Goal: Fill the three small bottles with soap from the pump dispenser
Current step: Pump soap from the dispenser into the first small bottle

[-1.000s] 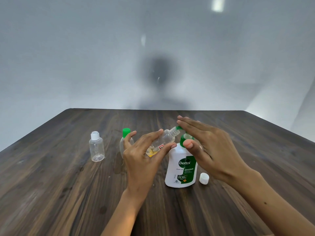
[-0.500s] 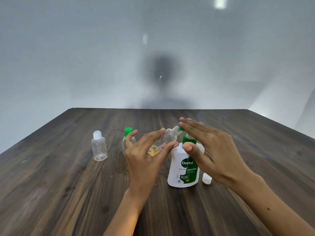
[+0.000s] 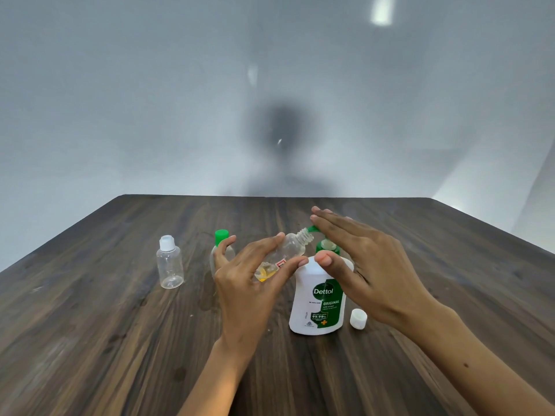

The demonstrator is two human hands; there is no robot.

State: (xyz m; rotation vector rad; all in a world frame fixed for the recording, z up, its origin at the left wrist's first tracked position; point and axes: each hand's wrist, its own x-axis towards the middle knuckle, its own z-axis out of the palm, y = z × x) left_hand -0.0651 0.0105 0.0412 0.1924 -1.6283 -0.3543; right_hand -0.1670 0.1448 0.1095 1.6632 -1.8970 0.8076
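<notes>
A white Dettol pump dispenser (image 3: pixel 318 298) stands at the middle of the dark wooden table (image 3: pixel 90 340). My right hand (image 3: pixel 369 265) lies flat on its green pump head, fingers straight, thumb by the neck. My left hand (image 3: pixel 249 277) holds a small clear uncapped bottle (image 3: pixel 292 246) tilted, its mouth at the green nozzle; a little yellow soap sits in its lower end. Behind my left hand a green-capped small bottle (image 3: pixel 221 237) stands, mostly hidden. A clear empty bottle with a white cap (image 3: pixel 169 262) stands further left.
A loose white cap (image 3: pixel 358 318) lies on the table just right of the dispenser's base. The table's far edge runs across the view in front of a plain grey wall.
The pump head has risen slightly under my right hand since the earliest frame. The tilted bottle stays at the nozzle in my left hand.
</notes>
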